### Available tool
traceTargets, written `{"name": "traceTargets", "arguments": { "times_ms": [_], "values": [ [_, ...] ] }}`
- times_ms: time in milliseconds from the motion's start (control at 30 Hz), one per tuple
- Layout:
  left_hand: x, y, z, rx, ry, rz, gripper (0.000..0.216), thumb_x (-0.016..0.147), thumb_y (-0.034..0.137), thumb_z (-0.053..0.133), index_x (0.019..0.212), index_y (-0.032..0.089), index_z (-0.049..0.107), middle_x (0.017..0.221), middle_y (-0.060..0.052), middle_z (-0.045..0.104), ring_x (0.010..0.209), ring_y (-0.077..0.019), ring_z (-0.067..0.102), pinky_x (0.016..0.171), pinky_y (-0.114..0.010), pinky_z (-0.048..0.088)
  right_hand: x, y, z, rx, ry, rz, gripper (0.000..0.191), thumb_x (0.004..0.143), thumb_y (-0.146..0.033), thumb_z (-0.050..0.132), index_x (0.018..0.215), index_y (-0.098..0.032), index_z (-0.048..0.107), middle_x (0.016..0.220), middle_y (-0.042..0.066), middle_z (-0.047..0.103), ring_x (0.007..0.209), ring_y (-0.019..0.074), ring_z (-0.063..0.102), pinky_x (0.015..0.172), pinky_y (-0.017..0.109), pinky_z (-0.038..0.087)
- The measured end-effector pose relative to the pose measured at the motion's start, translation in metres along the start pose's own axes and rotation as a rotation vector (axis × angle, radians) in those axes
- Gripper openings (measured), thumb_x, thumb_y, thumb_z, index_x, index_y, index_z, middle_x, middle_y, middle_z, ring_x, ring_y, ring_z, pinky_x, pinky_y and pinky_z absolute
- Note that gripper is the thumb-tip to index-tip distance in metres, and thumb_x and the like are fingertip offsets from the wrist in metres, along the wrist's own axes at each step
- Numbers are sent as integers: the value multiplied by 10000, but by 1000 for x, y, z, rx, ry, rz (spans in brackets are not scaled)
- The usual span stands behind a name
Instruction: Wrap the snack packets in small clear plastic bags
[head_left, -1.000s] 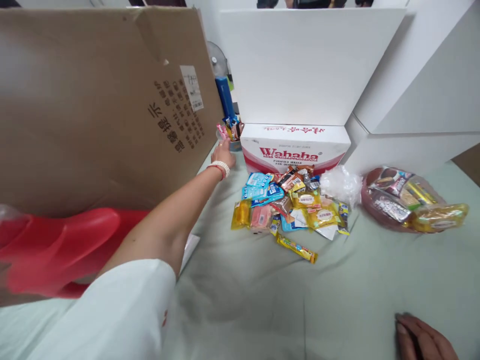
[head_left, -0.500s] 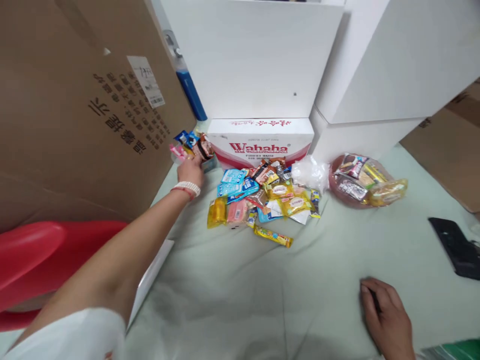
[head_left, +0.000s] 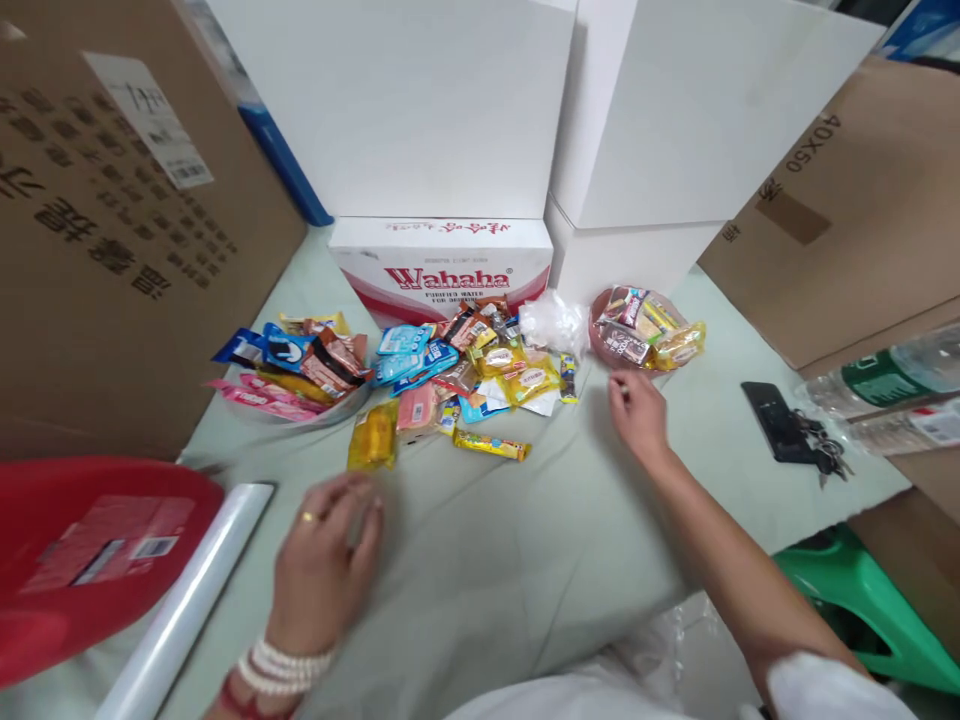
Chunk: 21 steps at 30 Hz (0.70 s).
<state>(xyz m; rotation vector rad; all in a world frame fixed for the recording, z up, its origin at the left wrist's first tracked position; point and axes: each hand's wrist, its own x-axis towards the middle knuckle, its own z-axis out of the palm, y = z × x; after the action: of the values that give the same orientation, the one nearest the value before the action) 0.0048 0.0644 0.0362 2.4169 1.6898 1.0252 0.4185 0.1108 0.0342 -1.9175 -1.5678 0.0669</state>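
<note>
My left hand (head_left: pixel 322 550) hovers over the near left of the table, fingers loosely bent, thumb apart, nothing seen in it. Beyond it are a yellow-wrapped snack (head_left: pixel 373 436) and a clear container (head_left: pixel 337 413) heaped with wrapped snacks. My right hand (head_left: pixel 639 412) is closed, just in front of a pink bowl (head_left: pixel 598 337) of wrapped snacks; whatever its curled fingers may hold is hidden. Between the hands spreads a pile of packaged snacks: blue packets (head_left: pixel 416 362), yellow packets (head_left: pixel 529 382), a pink packet (head_left: pixel 417 410) and a long yellow stick pack (head_left: pixel 491 445). Crumpled clear plastic (head_left: pixel 553 323) lies beside the bowl.
A Wahaha carton (head_left: pixel 450 262) and tall white boxes (head_left: pixel 435 110) stand behind the pile. Cardboard boxes (head_left: pixel 90 300) flank the table. At left are a red object (head_left: pixel 67 630) and a white roll (head_left: pixel 187 600); at right, a phone (head_left: pixel 769 420), keys (head_left: pixel 825 450) and bottles (head_left: pixel 892 378).
My left hand has let go of the filled container, which now sits nearer, left of the pile, and has drawn back. My right hand has moved forward to the bowl. The view has shifted right.
</note>
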Motion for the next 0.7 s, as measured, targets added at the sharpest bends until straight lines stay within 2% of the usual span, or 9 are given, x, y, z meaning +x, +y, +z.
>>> {"name": "traceTargets", "arguments": {
  "times_ms": [100,167,233,300,367,400,500,600,700],
  "values": [
    [-40,29,5,-126,-71,54,150,973,223,538,1041,245,670,1038,-74,696,919,-212,709,828,-348,602,61,-21,42,-148,-88,85,346,963,-325,534,1247,-149,625,1302,192,639,993,270,634,855,378,497],
    [-57,44,8,-194,-95,20,163,971,205,544,1033,243,690,1025,-75,715,903,-201,718,796,-325,610,81,-29,57,-172,-121,117,279,967,-256,501,1188,-149,634,1324,193,623,1018,261,617,867,370,480],
    [-68,55,9,-274,-120,-51,168,974,206,546,1017,244,704,1016,-74,726,892,-193,724,762,-305,613,79,-33,56,-71,-69,123,206,963,-208,464,1042,-157,647,1199,157,664,999,234,600,868,349,472],
    [-73,64,10,-377,-159,-130,167,982,216,542,997,242,706,981,-66,730,862,-185,723,721,-288,605,54,-34,42,178,51,169,131,942,-257,524,943,-174,625,998,88,670,879,191,581,783,302,481],
    [-73,74,12,-494,-215,-182,159,988,226,539,983,236,697,933,-54,723,805,-171,707,669,-268,581,12,-35,22,559,112,313,171,876,-352,655,910,-199,586,811,-1,596,675,133,508,590,235,437],
    [-71,79,14,-550,-243,-190,154,990,231,539,971,232,692,911,-47,713,773,-162,690,650,-260,565,-13,-37,11,770,84,422,243,826,-383,722,900,-212,566,744,-39,542,583,104,443,495,204,372],
    [-58,98,25,-679,-299,-167,137,989,249,552,950,216,679,909,-42,678,723,-139,626,669,-263,536,-83,-48,-19,1232,-163,755,404,663,-335,877,877,-217,555,648,-99,450,449,40,293,357,145,207],
    [-42,116,44,-753,-296,-106,191,948,296,632,1107,199,678,1087,-84,668,791,-146,607,740,-294,540,-126,-58,-36,1379,-304,982,422,600,-253,922,853,-197,589,585,-117,435,404,8,228,315,109,173],
    [-34,130,63,-844,-378,-4,307,906,301,693,1193,191,690,1145,-97,680,858,-161,629,787,-305,540,-142,-62,-38,1446,-379,1060,387,605,-230,922,832,-182,611,559,-114,444,398,1,210,307,95,168]
  ]
}}
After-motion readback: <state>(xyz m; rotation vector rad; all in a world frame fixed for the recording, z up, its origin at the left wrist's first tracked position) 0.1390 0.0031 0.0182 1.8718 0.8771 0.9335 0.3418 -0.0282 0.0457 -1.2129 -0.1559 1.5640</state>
